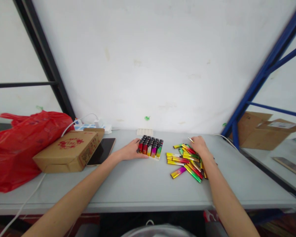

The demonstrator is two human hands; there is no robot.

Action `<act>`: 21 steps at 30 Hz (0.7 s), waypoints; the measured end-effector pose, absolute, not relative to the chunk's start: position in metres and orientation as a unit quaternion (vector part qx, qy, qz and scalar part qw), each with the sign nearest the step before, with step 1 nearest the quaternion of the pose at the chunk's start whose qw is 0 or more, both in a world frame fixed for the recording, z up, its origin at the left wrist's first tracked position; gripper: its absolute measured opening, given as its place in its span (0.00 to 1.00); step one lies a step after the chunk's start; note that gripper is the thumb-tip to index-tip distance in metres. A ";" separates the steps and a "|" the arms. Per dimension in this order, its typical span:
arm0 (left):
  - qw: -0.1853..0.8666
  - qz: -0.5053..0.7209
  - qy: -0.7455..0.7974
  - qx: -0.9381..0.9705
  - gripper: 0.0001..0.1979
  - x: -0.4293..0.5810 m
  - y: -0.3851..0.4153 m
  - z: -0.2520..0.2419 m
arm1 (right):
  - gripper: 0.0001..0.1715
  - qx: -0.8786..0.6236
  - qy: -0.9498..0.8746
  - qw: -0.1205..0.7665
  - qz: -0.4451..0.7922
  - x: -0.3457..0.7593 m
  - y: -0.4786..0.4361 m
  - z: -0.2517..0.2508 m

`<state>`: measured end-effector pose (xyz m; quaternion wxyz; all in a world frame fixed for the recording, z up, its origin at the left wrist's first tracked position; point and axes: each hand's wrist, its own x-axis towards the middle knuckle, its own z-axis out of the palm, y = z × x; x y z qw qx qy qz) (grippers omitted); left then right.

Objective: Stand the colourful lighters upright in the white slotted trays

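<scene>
Black-topped lighters point(151, 146) stand upright in close rows in a pale tray point(156, 158), mid-table. At the tray's 9 o'clock, the left hand point(132, 150) is clasped around its end, thumb along the near side; the farther fingers are partly hidden. Toward 4 o'clock, just beside the tray, a loose pile point(184, 160) of shiny gold, red, green and purple lighters lies flat. Over that pile's 1 o'clock edge is the right hand point(199, 144), a slim metallic piece point(191, 140) at its fingertips; whether they are pinched on it I cannot tell.

The step in hand seems to be picking from the pile while the tray is steadied; a move from here calls for a firm left hold and a light, single pick.

A white slotted rack point(144, 132) sits close at 12 o'clock, the wall point(148, 82) behind it. At 9 o'clock, a phone point(103, 149) and cardboard box point(69, 149) limit the left arm. Open room runs toward 6 o'clock, up to the table's front edge point(148, 205).
</scene>
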<state>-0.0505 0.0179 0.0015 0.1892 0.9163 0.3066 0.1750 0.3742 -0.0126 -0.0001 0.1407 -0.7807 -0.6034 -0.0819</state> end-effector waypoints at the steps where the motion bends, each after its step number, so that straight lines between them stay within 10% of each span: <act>1: 0.190 0.176 0.309 0.915 0.32 -0.051 0.018 0.001 | 0.17 -0.770 -0.613 0.156 -0.083 0.369 -0.012 0.004; 8: 0.195 0.187 0.298 0.916 0.32 -0.052 0.020 -0.002 | 0.21 -0.635 -0.661 0.391 0.086 0.309 -0.023 0.021; 21: 0.189 0.181 0.301 0.917 0.31 -0.051 0.017 0.002 | 0.33 -0.537 -0.698 0.457 0.126 0.228 -0.064 0.038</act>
